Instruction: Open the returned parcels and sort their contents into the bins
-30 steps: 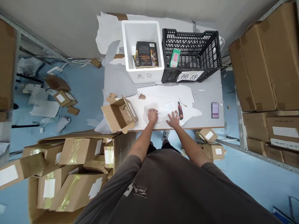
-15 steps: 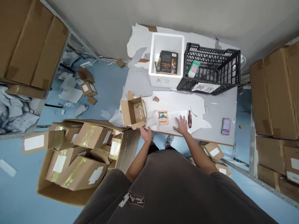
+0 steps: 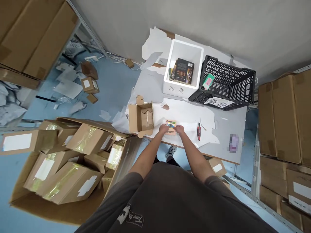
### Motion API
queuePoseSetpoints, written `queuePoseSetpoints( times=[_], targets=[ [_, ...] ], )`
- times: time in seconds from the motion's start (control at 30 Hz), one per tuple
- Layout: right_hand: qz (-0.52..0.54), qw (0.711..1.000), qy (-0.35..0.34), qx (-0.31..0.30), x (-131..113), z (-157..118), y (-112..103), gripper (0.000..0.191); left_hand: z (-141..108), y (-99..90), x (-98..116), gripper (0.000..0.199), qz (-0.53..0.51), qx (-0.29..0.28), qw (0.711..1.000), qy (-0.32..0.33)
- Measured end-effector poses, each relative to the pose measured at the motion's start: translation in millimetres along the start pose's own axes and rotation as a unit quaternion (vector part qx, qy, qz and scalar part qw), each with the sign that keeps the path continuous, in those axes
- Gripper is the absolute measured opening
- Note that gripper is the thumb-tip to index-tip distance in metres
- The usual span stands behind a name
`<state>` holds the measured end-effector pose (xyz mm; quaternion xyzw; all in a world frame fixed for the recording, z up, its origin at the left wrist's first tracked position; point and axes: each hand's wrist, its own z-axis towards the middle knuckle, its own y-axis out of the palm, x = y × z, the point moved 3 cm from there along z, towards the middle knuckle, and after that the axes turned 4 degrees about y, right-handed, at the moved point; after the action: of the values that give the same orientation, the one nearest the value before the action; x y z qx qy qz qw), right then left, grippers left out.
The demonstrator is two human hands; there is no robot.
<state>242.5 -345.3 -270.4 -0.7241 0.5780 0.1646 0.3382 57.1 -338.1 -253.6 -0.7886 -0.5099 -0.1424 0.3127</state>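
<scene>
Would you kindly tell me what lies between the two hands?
The head view shows a small orange item between the left hand and right hand.

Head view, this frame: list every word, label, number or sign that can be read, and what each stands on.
"退货": handwritten on the white box.
"换货": on the paper sign on the black crate.
"Time": on the dark shirt; the rest of that line is unclear.
Too small or blurred: print on the dark book, green packet, held colourful item and parcel labels.
</scene>
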Motion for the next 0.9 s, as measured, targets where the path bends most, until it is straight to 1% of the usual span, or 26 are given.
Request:
queuePoseSetpoints(
  times=[0.03,0.1,0.17,0.2,0.27,0.33,0.43,0.5,0.57,0.6,0.63,0.67,0.73,0.77,0.8,0.83,0.9],
  targets=[
    [0.013,1.000,0.012,0.003,-1.7,-0.7,2.6,0.039,-0.1,-2.7,-2.4,0.056,-0.001,-0.004,1.000,0.003],
    [0.038,0.999,0.028,0.007,-8.7,-6.3,5.5,0.041,-5.5,-6.7,-2.1,0.056,0.000,0.000,1.000,0.013],
    [0.087,0.996,0.035,-0.012,-20.2,-17.3,2.5,0.044,-16.7,-10.2,5.9,0.061,-0.002,0.013,0.999,0.040],
    [0.118,0.992,0.035,-0.029,-27.3,-24.7,-2.3,0.046,-24.0,-12.2,12.4,0.063,-0.012,0.016,0.998,0.060],
    [0.181,0.981,0.024,-0.068,-43.2,-41.9,-18.7,0.052,-40.6,-17.8,28.4,0.064,-0.046,0.008,0.994,0.103],
    [0.222,0.970,-0.003,-0.097,-59.9,-60.8,-42.2,0.056,-57.8,-26.1,46.1,0.059,-0.085,-0.018,0.986,0.143],
    [0.254,0.958,-0.046,-0.121,-81.0,-87.7,-77.6,0.060,-81.7,-39.9,72.5,0.051,-0.176,-0.097,0.961,0.191],
    [0.270,0.952,-0.068,-0.128,-91.1,-102.7,-94.4,0.063,-95.5,-47.7,89.3,0.052,-0.233,-0.147,0.936,0.217],
    [0.288,0.945,-0.086,-0.132,-99.0,-115.1,-104.5,0.065,-107.1,-53.8,104.4,0.054,-0.248,-0.166,0.924,0.239],
    [0.300,0.940,-0.095,-0.132,-102.7,-120.4,-107.8,0.066,-112.3,-56.3,111.2,0.054,-0.239,-0.160,0.925,0.248],
    [0.313,0.935,-0.103,-0.132,-106.3,-125.2,-110.4,0.066,-117.2,-59.0,117.3,0.055,-0.223,-0.139,0.930,0.257],
    [0.325,0.930,-0.110,-0.130,-110.0,-129.5,-112.6,0.066,-122.3,-62.2,122.8,0.056,-0.197,-0.099,0.938,0.269],
    [0.340,0.924,-0.124,-0.124,-118.1,-137.2,-116.2,0.065,-134.9,-68.4,132.3,0.059,-0.119,0.012,0.945,0.304],
    [0.344,0.922,-0.132,-0.119,-122.4,-140.9,-117.5,0.064,-142.8,-69.4,136.5,0.060,-0.076,0.059,0.939,0.329],
    [0.347,0.920,-0.140,-0.116,-127.0,-144.7,-118.1,0.063,-151.4,-68.0,140.3,0.062,-0.039,0.084,0.929,0.357],
    [0.348,0.918,-0.150,-0.113,-131.8,-148.5,-117.6,0.062,-160.2,-63.7,143.4,0.066,-0.010,0.086,0.918,0.386],
    [0.348,0.914,-0.173,-0.113,-141.5,-157.0,-112.9,0.060,-176.6,-50.1,147.5,0.080,0.020,0.057,0.900,0.432]
  ],
)
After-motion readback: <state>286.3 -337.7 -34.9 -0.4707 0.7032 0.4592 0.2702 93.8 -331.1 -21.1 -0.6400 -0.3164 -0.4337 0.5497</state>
